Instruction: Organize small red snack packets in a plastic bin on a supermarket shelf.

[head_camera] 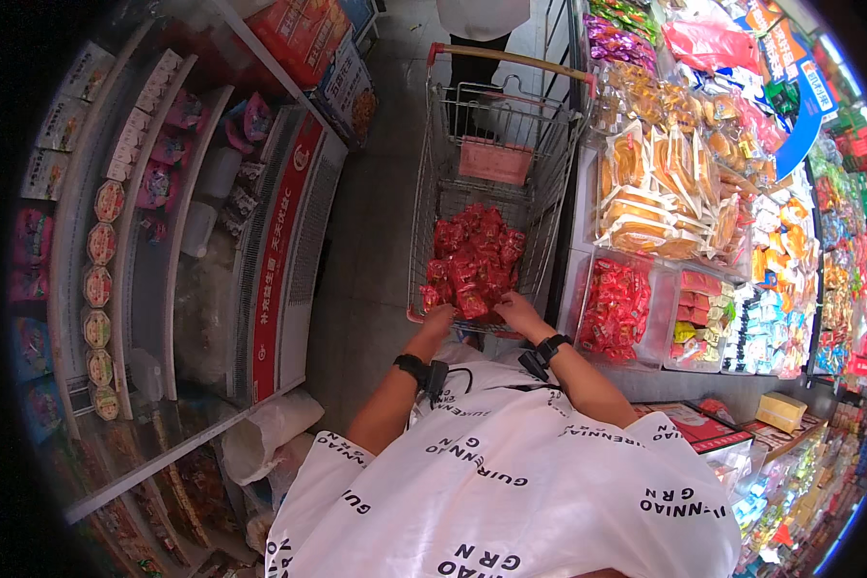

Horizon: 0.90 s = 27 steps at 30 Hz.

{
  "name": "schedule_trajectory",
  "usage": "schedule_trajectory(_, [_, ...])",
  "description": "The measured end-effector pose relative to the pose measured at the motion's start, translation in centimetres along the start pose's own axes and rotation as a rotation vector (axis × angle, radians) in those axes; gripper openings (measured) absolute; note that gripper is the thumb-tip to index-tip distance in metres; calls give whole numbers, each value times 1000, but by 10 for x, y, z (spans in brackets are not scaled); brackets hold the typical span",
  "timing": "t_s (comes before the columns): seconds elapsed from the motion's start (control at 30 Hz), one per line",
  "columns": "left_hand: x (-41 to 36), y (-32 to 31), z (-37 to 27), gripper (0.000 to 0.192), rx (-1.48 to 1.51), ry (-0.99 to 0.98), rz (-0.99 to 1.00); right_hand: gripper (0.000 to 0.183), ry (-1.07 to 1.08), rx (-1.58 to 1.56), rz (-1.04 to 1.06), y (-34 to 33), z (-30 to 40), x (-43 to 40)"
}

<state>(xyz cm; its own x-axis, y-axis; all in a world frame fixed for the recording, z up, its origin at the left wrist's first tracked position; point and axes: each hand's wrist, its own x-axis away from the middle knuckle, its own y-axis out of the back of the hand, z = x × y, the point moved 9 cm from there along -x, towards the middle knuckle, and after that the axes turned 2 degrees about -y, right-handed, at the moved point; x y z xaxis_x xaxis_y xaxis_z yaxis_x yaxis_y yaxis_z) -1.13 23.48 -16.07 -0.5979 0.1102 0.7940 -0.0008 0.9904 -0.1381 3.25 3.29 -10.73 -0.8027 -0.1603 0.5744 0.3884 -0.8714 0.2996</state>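
Observation:
Before me stands a wire shopping cart (pixel 420 195), its handle at the far end. A heap of small red-wrapped packets (pixel 469 253) lies at the cart's near end. My left hand (pixel 439 318) is at the heap's near left edge, by the cart's corner, its fingers partly hidden. On the near right edge, my right hand (pixel 518 314) has its fingertips against the red packets. Whether either hand grips a packet, or the cart's rim, I cannot tell. Both wrists wear dark bands with black devices.
Left of the cart is an open refrigerated display (pixel 282 253) with packaged goods. On the right, a sales stand holds bagged pastries (pixel 654 188) and a clear bin (pixel 654 311) of red packets. Another person (pixel 480 43) stands beyond the cart handle. Cartons (pixel 339 79) stand at the far left.

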Motion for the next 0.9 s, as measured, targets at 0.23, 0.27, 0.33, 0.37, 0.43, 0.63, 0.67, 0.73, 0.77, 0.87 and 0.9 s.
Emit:
schedule_trajectory(0.23, [11,-64,-20,33,75,-4,169,43,-175,-305,-86,48,-55,38])
schedule_trajectory(0.27, [5,-76,-18,34,97,-30,271,46,-82,-244,-169,58,-54,42])
schedule_trajectory(0.33, [12,-122,-31,34,18,15,351,43,-70,-253,-291,86,-83,57])
schedule_trajectory(0.37, [19,-145,-42,34,-18,30,375,40,-29,-229,-351,100,-90,63])
schedule_trajectory(0.43, [35,-184,-49,33,-58,121,528,35,-63,-365,-370,117,-91,84])
schedule_trajectory(0.63, [73,-312,-57,34,-185,218,844,29,-156,-620,-502,180,-146,137])
schedule_trajectory(0.67, [69,-325,-52,35,-212,181,872,28,-143,-611,-523,189,-151,145])
schedule_trajectory(0.73, [71,-354,-44,35,-242,208,869,27,-185,-667,-555,202,-172,156])
schedule_trajectory(0.77, [71,-366,-41,35,-248,221,857,26,-223,-703,-569,207,-183,161])
schedule_trajectory(0.87, [64,-405,-22,38,-131,305,911,27,-200,-523,-635,233,-225,166])
schedule_trajectory(0.9, [64,-416,-19,38,-141,312,907,27,-202,-536,-637,238,-236,166])
